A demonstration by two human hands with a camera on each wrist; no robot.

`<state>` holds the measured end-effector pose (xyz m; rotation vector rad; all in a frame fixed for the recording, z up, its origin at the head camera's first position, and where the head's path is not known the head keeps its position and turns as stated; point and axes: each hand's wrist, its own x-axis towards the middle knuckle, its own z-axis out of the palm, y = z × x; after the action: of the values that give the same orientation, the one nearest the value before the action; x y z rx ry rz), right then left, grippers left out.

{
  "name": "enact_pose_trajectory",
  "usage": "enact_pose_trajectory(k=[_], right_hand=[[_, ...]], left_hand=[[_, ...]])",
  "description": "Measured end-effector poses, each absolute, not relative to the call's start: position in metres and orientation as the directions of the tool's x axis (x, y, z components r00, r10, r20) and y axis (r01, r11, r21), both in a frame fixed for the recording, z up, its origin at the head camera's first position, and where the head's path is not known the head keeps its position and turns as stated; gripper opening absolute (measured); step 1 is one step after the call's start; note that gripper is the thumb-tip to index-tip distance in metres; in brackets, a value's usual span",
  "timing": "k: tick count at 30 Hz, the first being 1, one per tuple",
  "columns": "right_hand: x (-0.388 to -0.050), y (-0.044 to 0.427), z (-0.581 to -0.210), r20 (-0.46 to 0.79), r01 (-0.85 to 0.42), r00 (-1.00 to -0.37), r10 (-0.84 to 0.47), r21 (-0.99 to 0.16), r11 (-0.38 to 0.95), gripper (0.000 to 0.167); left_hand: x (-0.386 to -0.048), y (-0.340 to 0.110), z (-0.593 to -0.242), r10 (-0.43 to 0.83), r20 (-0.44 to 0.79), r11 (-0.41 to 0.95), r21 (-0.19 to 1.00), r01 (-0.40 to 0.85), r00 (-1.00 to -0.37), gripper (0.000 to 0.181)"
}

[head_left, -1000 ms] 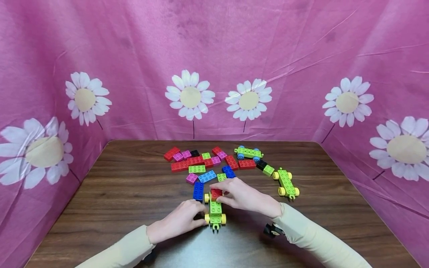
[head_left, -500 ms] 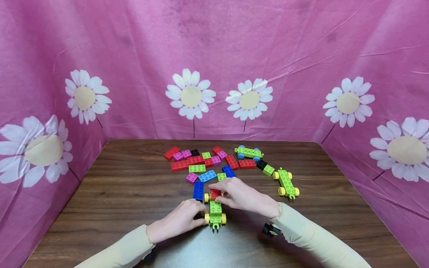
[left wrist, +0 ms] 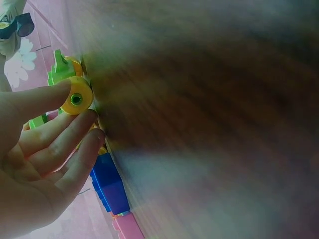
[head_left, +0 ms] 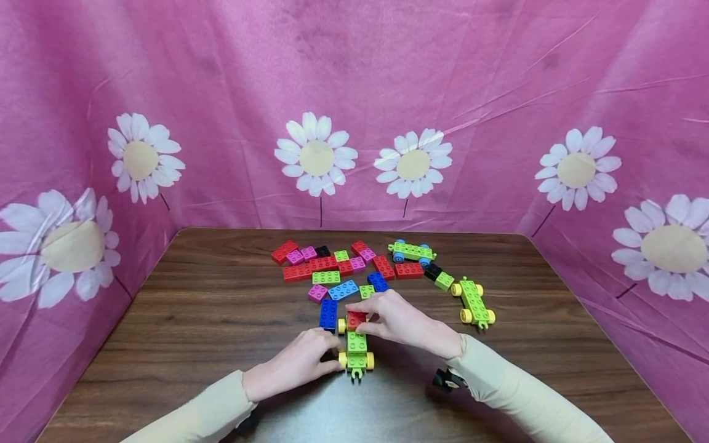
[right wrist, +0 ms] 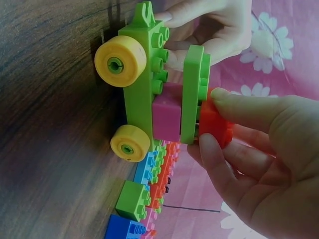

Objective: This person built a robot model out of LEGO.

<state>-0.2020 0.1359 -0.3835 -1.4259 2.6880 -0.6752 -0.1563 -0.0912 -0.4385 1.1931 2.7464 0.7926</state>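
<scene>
"While the left hand [head_left: 304, 360] steadies the wheeled base [right wrist: 138, 99] at its near end, what changes?"

"Little, from where I stand. Compared with a second ago, the right hand [head_left: 390, 320] and its red brick [right wrist: 212, 118] lie marginally farther left above the base's far half; the base itself keeps its place."

"The layers, in order?"

"From the wheeled base upward: pink brick [right wrist: 167, 112], green plate [right wrist: 189, 94], red brick. The plate overhangs the pink brick towards the base's near end."

"Is the red brick fully seated?"

"I cannot tell; seen from the base's right side, a narrow gap seems to separate it from the plate. I judge the shift a fine correction within the aligning or pressing step, with the stack not yet surely joined."

"And the grips?"

"Right: thumb and fingers parted only by the red brick's width, pinching it. Left: thumb and fingers bent about the base's near-left yellow wheel [left wrist: 80, 93], force unknown."

"Neighbours?"

"A blue brick [head_left: 328, 315], just beside the base's far-left wheel; a second chassis [head_left: 473, 303], well apart to the base's right."
</scene>
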Motion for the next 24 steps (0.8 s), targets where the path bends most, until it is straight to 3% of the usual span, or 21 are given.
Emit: enact_pose_trajectory(k=[24], right_hand=[[-0.2057,0.1345,-0.3840,0.118,-0.755,-0.593,-0.796,-0.426,0.499,0.039]], left_hand=[[-0.1552,-0.0902,-0.4359,0.698,0.147,0.576,0.466,0.672,-0.701,0.013]])
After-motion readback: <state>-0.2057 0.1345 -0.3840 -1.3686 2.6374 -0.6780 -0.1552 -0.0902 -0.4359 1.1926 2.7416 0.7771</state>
